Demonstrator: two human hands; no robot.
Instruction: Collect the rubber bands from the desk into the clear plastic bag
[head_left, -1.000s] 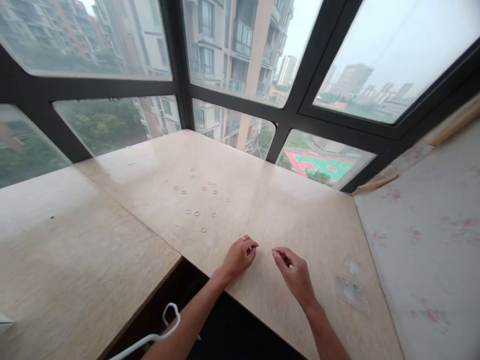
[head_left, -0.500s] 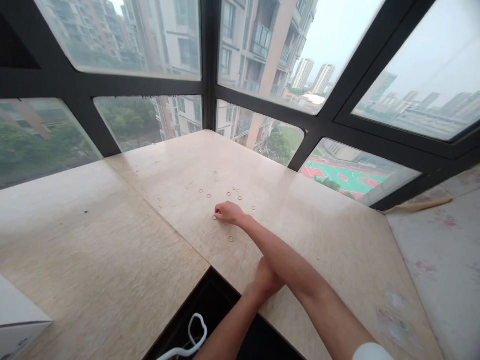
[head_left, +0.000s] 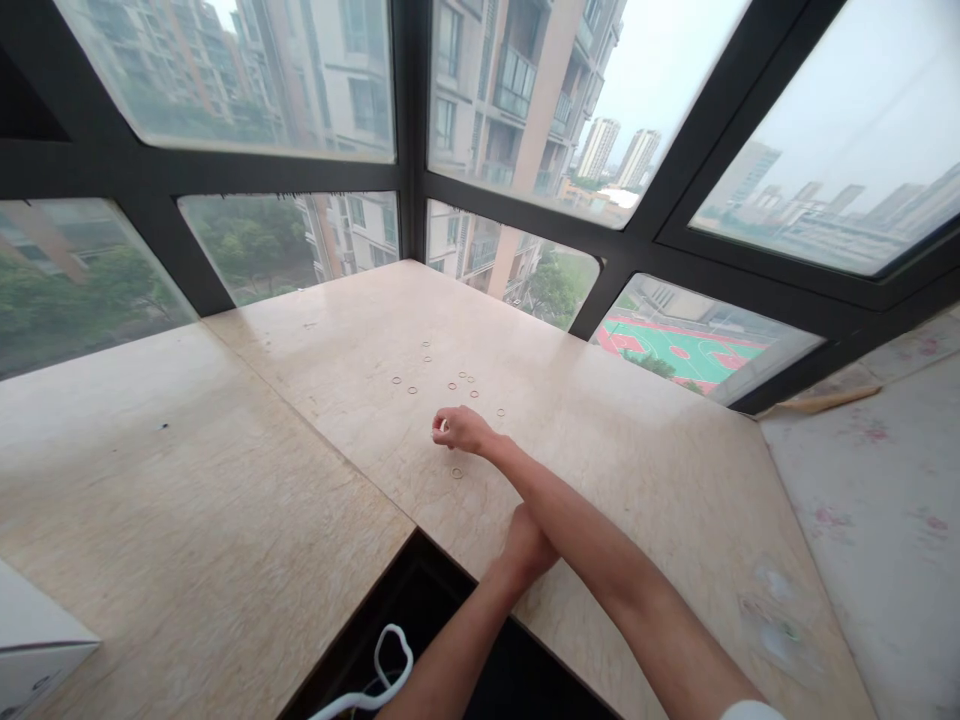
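Note:
My right hand [head_left: 459, 430] is pinched just over the stone counter, with a small thin ring at its fingertips, partly hidden by them. Closest to that hand on the near side lies another thin ring [head_left: 457, 473]. Beyond it several similar rings are scattered, among them one ring [head_left: 412, 390] to the left and one ring [head_left: 501, 412] to the right. Under my right forearm rests my left hand [head_left: 527, 545] at the counter's edge, its fingers hidden behind the forearm.
The beige counter [head_left: 225, 470] runs up to dark-framed windows [head_left: 510, 185]. In front is a dark opening with a white cable [head_left: 394, 665]. A white box [head_left: 37, 630] stands at left, and a clear plastic piece [head_left: 780, 615] lies at right near the patterned wall.
The ring that lay on the counter by my right fingertips is now up in the pinch. My right hand has lifted slightly. The view has shifted a little; my left hand stays put.

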